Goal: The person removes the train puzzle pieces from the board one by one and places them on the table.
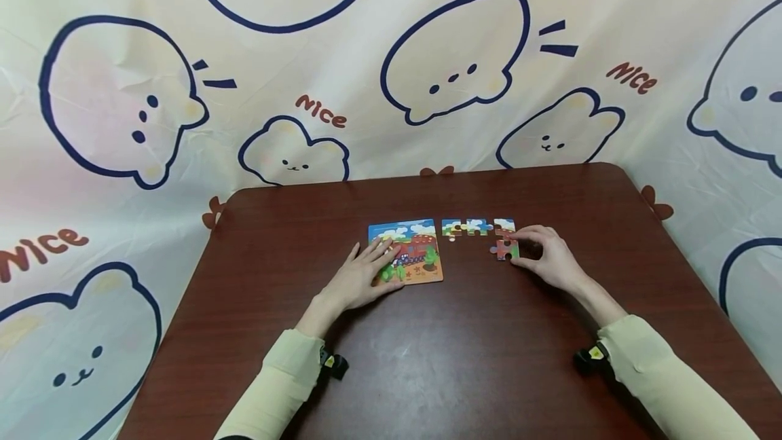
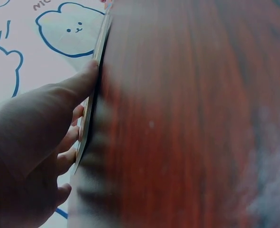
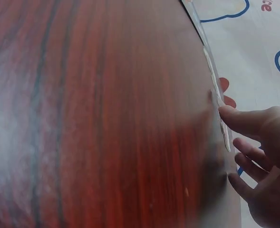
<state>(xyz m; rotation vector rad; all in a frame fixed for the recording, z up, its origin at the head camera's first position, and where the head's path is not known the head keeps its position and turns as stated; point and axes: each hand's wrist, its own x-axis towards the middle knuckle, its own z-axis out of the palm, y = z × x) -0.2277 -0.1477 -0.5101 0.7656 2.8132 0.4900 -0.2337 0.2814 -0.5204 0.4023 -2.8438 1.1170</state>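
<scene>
My left hand (image 1: 360,278) rests on a square picture puzzle board (image 1: 427,246) showing a red train, blue sky and green plants. Its fingers lie fairly straight across the board's left side, with the thumb along the near edge; the left wrist view shows the board (image 2: 93,95) edge-on beneath them. To the right, my right hand (image 1: 554,260) pinches a reddish jigsaw piece (image 1: 504,250) between thumb and forefinger, low over the table. Just beyond it lies another jigsaw piece (image 1: 504,224). Two further pieces, one yellow-green (image 1: 452,226) and one blue and white (image 1: 476,225), sit joined or touching beside the board.
Everything lies on a dark red-brown wooden table (image 1: 440,358). Its far edge meets a pale curtain (image 1: 342,73) printed with cartoon bears. Small dark cameras are strapped at my left wrist (image 1: 334,364) and right wrist (image 1: 588,360).
</scene>
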